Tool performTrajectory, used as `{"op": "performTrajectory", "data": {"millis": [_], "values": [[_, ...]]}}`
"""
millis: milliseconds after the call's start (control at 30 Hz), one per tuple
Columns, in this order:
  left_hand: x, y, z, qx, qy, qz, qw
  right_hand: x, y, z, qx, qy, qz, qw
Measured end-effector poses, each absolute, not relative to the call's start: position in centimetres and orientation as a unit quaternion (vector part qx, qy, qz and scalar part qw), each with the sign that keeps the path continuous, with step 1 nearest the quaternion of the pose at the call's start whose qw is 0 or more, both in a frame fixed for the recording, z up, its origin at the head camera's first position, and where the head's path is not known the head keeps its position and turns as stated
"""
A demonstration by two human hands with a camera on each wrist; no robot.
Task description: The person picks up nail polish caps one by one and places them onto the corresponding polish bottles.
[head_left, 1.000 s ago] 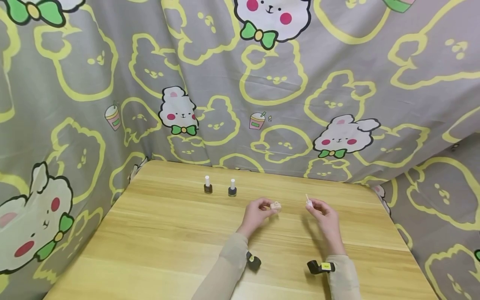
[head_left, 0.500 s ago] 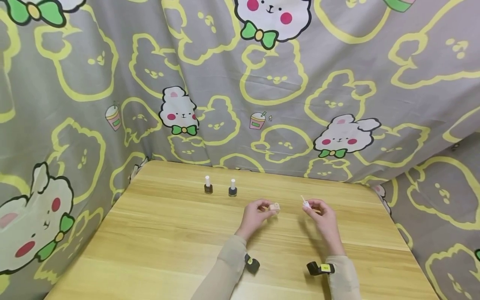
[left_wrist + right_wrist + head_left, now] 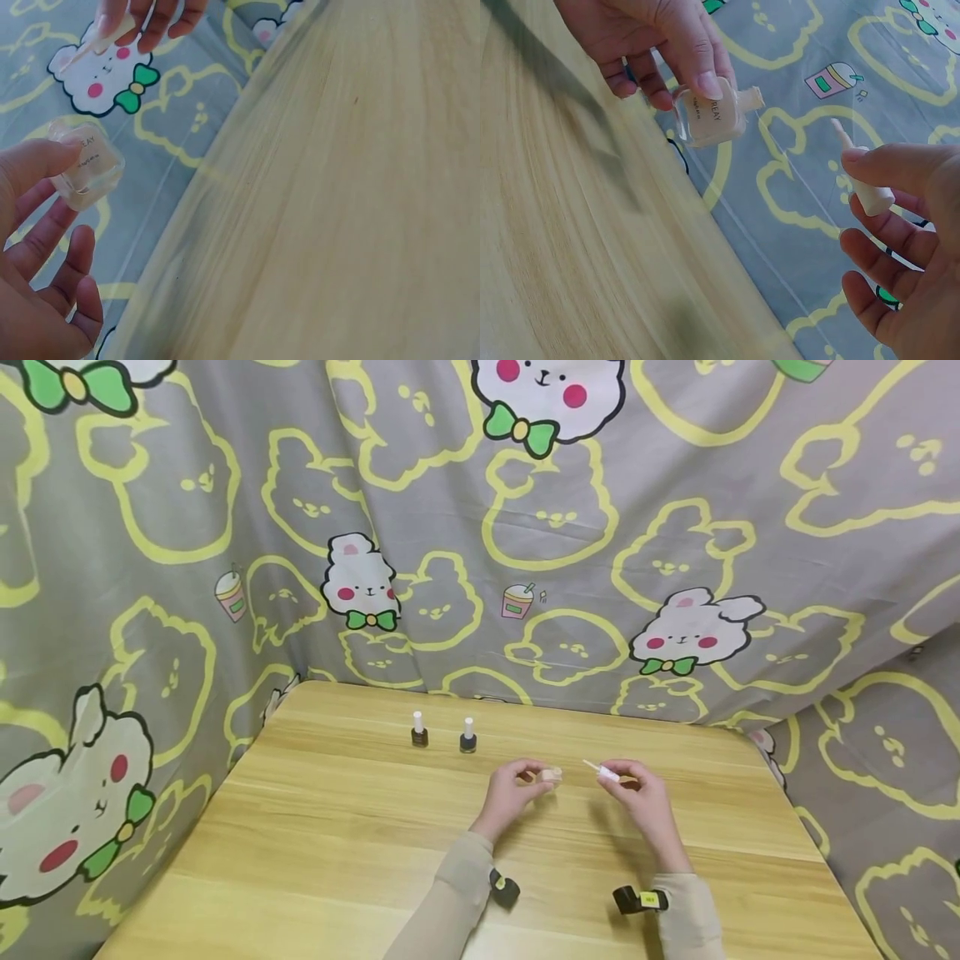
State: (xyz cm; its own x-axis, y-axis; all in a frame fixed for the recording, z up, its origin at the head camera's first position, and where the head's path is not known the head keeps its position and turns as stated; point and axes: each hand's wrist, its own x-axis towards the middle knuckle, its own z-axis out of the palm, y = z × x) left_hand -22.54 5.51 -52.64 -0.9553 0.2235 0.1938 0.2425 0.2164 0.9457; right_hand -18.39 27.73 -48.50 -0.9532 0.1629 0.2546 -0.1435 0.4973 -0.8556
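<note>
My left hand (image 3: 510, 797) pinches an uncapped nail polish bottle (image 3: 709, 120) between thumb and fingers, above the table. It is clear glass with pale polish inside and dark lettering; its open neck (image 3: 751, 98) points toward my right hand (image 3: 647, 797). That hand pinches the white cap (image 3: 874, 196), whose applicator brush (image 3: 841, 133) sticks out toward the bottle. In the head view a short gap separates brush and bottle. The left wrist view shows the same bottle (image 3: 91, 166) under my thumb, its front label partly covered.
Two capped nail polish bottles with white caps, a dark brown one (image 3: 419, 737) and a dark blue one (image 3: 468, 741), stand upright toward the back of the wooden table (image 3: 337, 827). A grey patterned curtain (image 3: 442, 652) hangs behind and at both sides.
The brush has tipped from nearly upright to pointing left at the bottle, as my right hand turned and shifted slightly left. My left hand with the bottle has hardly moved.
</note>
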Motion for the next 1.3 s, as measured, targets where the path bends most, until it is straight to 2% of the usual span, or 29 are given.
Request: {"op": "performTrajectory", "data": {"millis": [400, 1300], "values": [[-22.4, 5.7, -52.7, -0.168, -0.777, -0.606, 0.003, -18.0, 26.8, -48.4, 0.084, -0.875, 0.435, 0.197], [-22.0, 5.6, -52.3, -0.183, -0.769, -0.612, 0.003, -17.9, 26.1, -48.2, 0.086, -0.902, 0.385, 0.176]]}}
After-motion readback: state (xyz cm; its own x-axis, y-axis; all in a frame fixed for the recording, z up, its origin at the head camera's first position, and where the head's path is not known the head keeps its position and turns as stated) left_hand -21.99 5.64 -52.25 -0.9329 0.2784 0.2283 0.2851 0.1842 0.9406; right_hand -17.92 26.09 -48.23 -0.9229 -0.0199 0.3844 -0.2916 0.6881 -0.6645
